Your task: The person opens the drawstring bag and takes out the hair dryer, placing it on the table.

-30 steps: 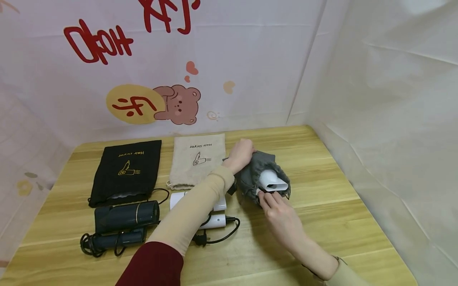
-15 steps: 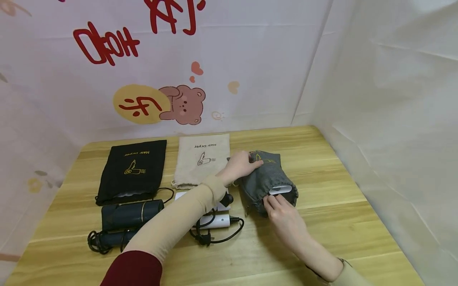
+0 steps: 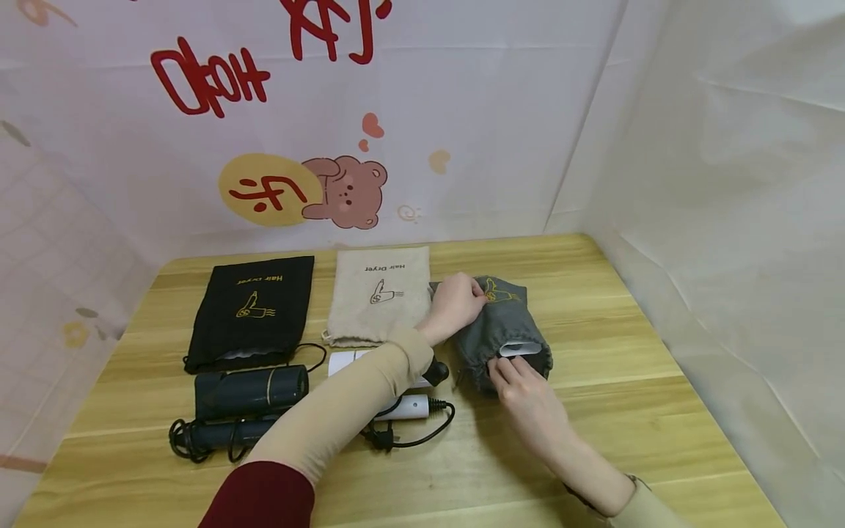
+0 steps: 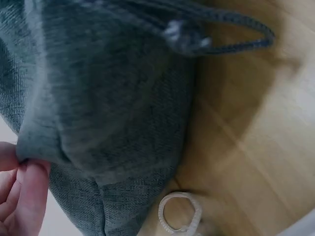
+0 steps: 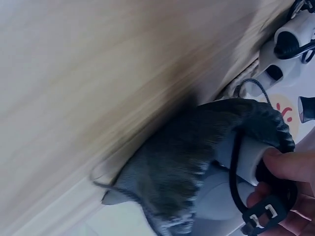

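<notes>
A grey drawstring bag point(image 3: 491, 328) with a yellow hair-dryer print lies at the right of the table, its gathered mouth towards me. Inside it is a white hair dryer point(image 3: 518, 350), its nozzle showing at the mouth and the rest mostly hidden. My left hand point(image 3: 457, 301) pinches the bag's cloth near its far left side; thumb and finger close on a fold in the left wrist view. At the mouth, my right hand point(image 3: 527, 389) grips the dryer's white handle end point(image 5: 248, 158) together with its looped black cord and two-pin plug point(image 5: 264, 215).
Left of the grey bag lie a beige bag point(image 3: 383, 297) and a black bag point(image 3: 254, 312), both flat. In front of them are a dark hair dryer point(image 3: 251, 392) with a corded handle and a white hair dryer point(image 3: 409, 407), partly behind my left forearm. Cloth walls border the table.
My left hand has come down and pulled the bag's cloth over the dryer, so the print shows and less of the white nozzle does. The right hand stays at the mouth.
</notes>
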Available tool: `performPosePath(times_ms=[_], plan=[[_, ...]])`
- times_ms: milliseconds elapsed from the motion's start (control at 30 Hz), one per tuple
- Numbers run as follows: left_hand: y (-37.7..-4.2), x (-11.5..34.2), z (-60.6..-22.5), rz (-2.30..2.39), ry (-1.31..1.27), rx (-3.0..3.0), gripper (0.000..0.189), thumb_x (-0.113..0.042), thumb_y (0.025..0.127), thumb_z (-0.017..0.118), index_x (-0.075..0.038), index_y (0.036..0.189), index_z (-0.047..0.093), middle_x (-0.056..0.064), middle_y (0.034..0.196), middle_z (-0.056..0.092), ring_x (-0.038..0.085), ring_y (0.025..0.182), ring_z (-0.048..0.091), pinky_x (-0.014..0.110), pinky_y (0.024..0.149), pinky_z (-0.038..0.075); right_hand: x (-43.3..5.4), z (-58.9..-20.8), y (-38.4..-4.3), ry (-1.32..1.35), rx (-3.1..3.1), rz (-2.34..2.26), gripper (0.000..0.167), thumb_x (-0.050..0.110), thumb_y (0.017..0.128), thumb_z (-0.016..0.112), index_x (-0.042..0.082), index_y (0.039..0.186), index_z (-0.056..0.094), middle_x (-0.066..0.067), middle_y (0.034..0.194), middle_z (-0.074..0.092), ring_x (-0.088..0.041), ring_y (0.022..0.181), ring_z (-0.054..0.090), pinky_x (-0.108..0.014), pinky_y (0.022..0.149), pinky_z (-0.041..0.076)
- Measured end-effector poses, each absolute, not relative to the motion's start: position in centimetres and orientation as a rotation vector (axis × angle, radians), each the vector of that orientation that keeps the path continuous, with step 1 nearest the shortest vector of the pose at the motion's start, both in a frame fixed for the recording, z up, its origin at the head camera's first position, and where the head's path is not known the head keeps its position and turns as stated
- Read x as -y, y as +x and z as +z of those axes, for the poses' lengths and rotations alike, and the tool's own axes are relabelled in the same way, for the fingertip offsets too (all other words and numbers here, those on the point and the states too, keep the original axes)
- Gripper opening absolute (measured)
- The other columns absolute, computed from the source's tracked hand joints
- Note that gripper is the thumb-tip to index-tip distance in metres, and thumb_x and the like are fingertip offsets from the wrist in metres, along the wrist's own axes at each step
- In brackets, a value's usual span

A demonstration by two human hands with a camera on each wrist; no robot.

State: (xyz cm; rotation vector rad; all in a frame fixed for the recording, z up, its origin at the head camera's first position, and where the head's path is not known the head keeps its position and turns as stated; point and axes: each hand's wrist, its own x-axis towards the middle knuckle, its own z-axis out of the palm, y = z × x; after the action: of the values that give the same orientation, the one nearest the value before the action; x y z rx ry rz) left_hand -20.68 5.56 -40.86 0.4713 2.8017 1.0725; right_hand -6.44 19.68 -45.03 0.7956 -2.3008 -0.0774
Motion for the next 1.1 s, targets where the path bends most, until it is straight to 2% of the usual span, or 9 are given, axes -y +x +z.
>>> performPosePath(times_ms=[100, 233, 333, 433, 500, 633, 800, 967, 1100], plan=[[-21.4, -5.9, -41.3, 1.104, 0.422, -2.798, 0.019, -0.014, 0.104, 0.065, -0.007, 0.101, 0.083, 0.011, 0.098, 0.082, 0.02, 0.066, 0.068, 0.021, 0.055, 0.042, -20.3, -45.1, -6.7, 0.788, 2.291, -0.033, 0.037, -0.01, 0.082, 0.047, -0.005, 0.105, 0.075, -0.01, 0.09, 0.069, -0.025, 0.077, 0.06, -0.034, 0.073, 0.058], [-22.2, -6.1, -41.7, 1.116, 0.375, -2.81, 0.024, -0.013, 0.105, 0.062, -0.008, 0.093, 0.082, 0.009, 0.085, 0.08, 0.01, 0.056, 0.056, 0.019, 0.054, 0.04, -20.7, -44.8, -6.6, 0.807, 2.262, -0.01, 0.039, -0.009, 0.084, 0.049, -0.007, 0.11, 0.077, -0.011, 0.089, 0.071, -0.024, 0.076, 0.059, -0.034, 0.07, 0.058], [-22.8, -6.2, -41.9, 1.12, 0.358, -2.822, 0.028, -0.013, 0.106, 0.06, -0.007, 0.086, 0.079, 0.008, 0.078, 0.075, 0.009, 0.055, 0.053, 0.02, 0.054, 0.04, -20.9, -44.6, -6.3, 0.825, 2.246, -0.003, 0.039, -0.009, 0.088, 0.045, -0.007, 0.111, 0.077, -0.011, 0.088, 0.07, -0.023, 0.076, 0.058, -0.034, 0.067, 0.057], [-23.5, -6.5, -42.0, 1.099, 0.343, -2.849, 0.026, -0.014, 0.106, 0.061, -0.007, 0.091, 0.08, 0.009, 0.087, 0.079, 0.015, 0.066, 0.066, 0.024, 0.06, 0.05, -21.3, -44.4, -6.1, 0.838, 2.235, -0.006, 0.039, -0.007, 0.09, 0.044, -0.007, 0.112, 0.076, -0.011, 0.088, 0.069, -0.024, 0.076, 0.058, -0.034, 0.068, 0.057], [-23.9, -6.6, -42.1, 1.072, 0.34, -2.869, 0.023, -0.016, 0.106, 0.062, -0.008, 0.099, 0.082, 0.008, 0.099, 0.082, 0.019, 0.08, 0.075, 0.028, 0.068, 0.058, -21.6, -44.3, -6.0, 0.844, 2.233, -0.024, 0.038, -0.004, 0.094, 0.042, -0.007, 0.111, 0.076, -0.011, 0.088, 0.069, -0.025, 0.077, 0.06, -0.035, 0.07, 0.059], [-24.1, -6.8, -42.0, 0.998, 0.391, -2.901, 0.022, -0.018, 0.107, 0.061, -0.009, 0.105, 0.082, 0.007, 0.108, 0.082, 0.022, 0.093, 0.078, 0.034, 0.08, 0.063, -22.1, -44.2, -5.9, 0.831, 2.298, -0.02, 0.03, 0.003, 0.094, 0.051, -0.008, 0.11, 0.074, -0.013, 0.086, 0.069, -0.025, 0.075, 0.063, -0.036, 0.068, 0.06], [-23.1, -6.3, -42.3, 0.918, 0.485, -2.9, 0.021, -0.023, 0.106, 0.064, -0.011, 0.103, 0.081, 0.006, 0.102, 0.082, 0.02, 0.087, 0.076, 0.028, 0.074, 0.059, -22.3, -44.7, -5.8, 0.765, 2.393, -0.051, 0.027, -0.002, 0.078, 0.065, -0.007, 0.104, 0.068, -0.012, 0.082, 0.066, -0.025, 0.071, 0.062, -0.036, 0.063, 0.057], [-21.6, -5.8, -42.5, 0.92, 0.497, -2.824, 0.032, -0.036, 0.101, 0.071, -0.009, 0.087, 0.081, 0.007, 0.081, 0.079, 0.015, 0.061, 0.066, 0.022, 0.054, 0.044, -22.5, -45.7, -6.1, 0.703, 2.389, -0.176, 0.012, -0.002, 0.084, 0.056, -0.005, 0.093, 0.064, -0.01, 0.074, 0.065, -0.024, 0.067, 0.063, -0.035, 0.062, 0.055], [-20.7, -5.8, -42.5, 0.909, 0.461, -2.795, 0.038, -0.038, 0.097, 0.076, -0.012, 0.07, 0.075, -0.002, 0.059, 0.063, 0.008, 0.048, 0.05, 0.02, 0.046, 0.035, -22.3, -46.7, -6.3, 0.663, 2.366, -0.226, 0.007, 0.005, 0.087, 0.056, 0.0, 0.083, 0.058, -0.007, 0.065, 0.061, -0.021, 0.057, 0.06, -0.033, 0.053, 0.05]])
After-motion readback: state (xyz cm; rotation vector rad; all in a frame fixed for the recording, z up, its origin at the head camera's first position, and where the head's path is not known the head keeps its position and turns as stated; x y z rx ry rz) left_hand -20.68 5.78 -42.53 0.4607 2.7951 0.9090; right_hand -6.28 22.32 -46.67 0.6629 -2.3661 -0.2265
